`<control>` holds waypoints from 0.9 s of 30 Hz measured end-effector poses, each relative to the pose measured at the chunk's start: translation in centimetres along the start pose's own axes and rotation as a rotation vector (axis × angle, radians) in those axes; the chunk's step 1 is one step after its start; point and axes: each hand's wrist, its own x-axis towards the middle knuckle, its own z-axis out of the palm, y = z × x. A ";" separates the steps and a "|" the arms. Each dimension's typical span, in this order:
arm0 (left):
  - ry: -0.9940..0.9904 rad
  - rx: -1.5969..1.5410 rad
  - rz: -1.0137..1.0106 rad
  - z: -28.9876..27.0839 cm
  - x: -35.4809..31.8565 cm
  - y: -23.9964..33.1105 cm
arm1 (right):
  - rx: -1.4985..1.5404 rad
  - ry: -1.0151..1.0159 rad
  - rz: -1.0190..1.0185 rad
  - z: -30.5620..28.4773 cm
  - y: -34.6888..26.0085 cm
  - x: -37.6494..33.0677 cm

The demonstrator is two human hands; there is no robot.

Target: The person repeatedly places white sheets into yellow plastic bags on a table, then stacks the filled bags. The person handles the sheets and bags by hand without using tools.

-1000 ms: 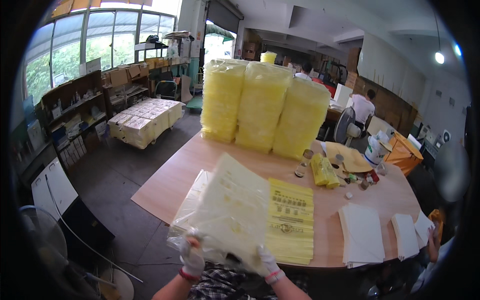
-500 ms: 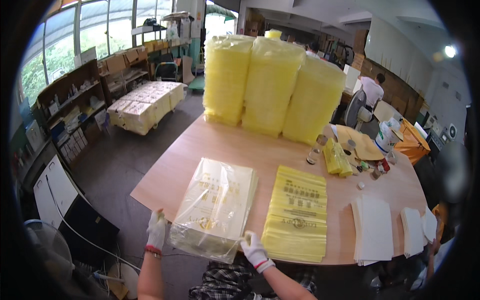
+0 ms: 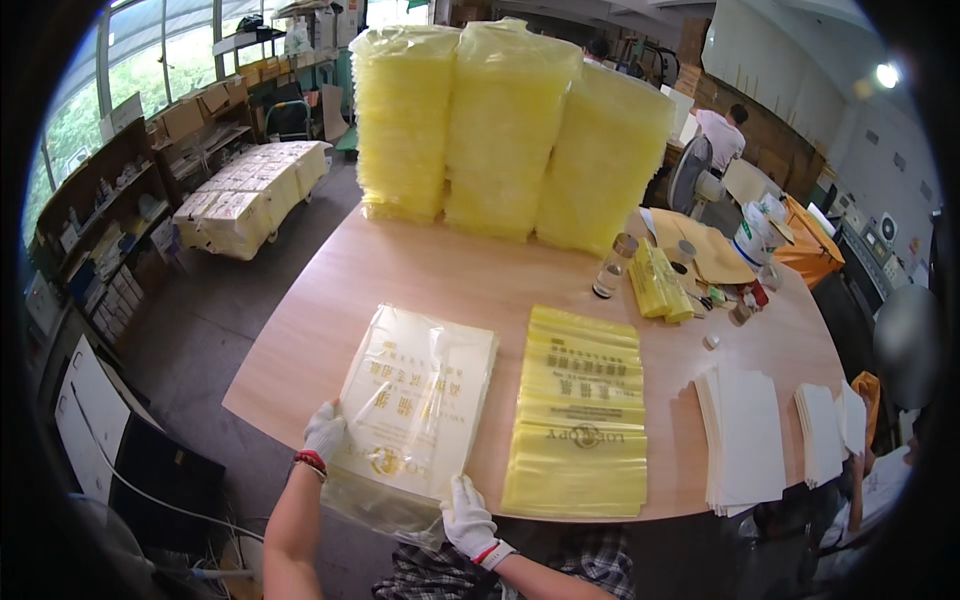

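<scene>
A stack of white paper sheets [image 3: 478, 350] lies inside a clear plastic bag [image 3: 400, 372] with gold print, at the table's near left edge. Loose film from the bag droops over that edge. My left hand [image 3: 325, 430], in a white knit glove, grips the bag's left side, its fingers partly hidden. At the lower right corner my right hand [image 3: 468, 518], gloved likewise, is closed on the bag with its fingers together. Right of this lies a pile of flat yellow printed plastic bags [image 3: 580, 410], which neither hand touches.
Tall stacks of yellow bags [image 3: 505, 130] stand at the table's back. A glass bottle [image 3: 612, 268], a folded yellow bundle [image 3: 658, 283] and scissors [image 3: 708, 303] lie to the right. White paper piles [image 3: 742, 435] sit near the right edge. Another person [image 3: 718, 135] stands behind.
My left hand has come in from beside the table to the bag's left side. My right hand remains at the lower right corner, its fingers now pointing up along it. The whole view has shifted.
</scene>
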 end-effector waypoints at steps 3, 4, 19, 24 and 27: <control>-0.010 0.057 -0.021 0.4 0.0 1.2 | 0.042 0.003 0.002 -0.6 0.4 0.1; -0.003 0.073 -0.027 0.3 -0.3 2.3 | 0.043 -0.012 -0.012 -0.9 0.5 0.4; -0.256 0.151 1.090 24.6 -19.6 16.0 | 0.761 -0.184 0.694 -12.5 11.3 -13.5; -0.146 0.398 1.180 29.1 -20.7 15.3 | 0.869 -0.072 0.733 -14.2 12.4 -17.5; -0.170 0.448 1.207 28.7 -20.7 15.3 | 0.930 -0.049 0.797 -14.5 13.0 -18.8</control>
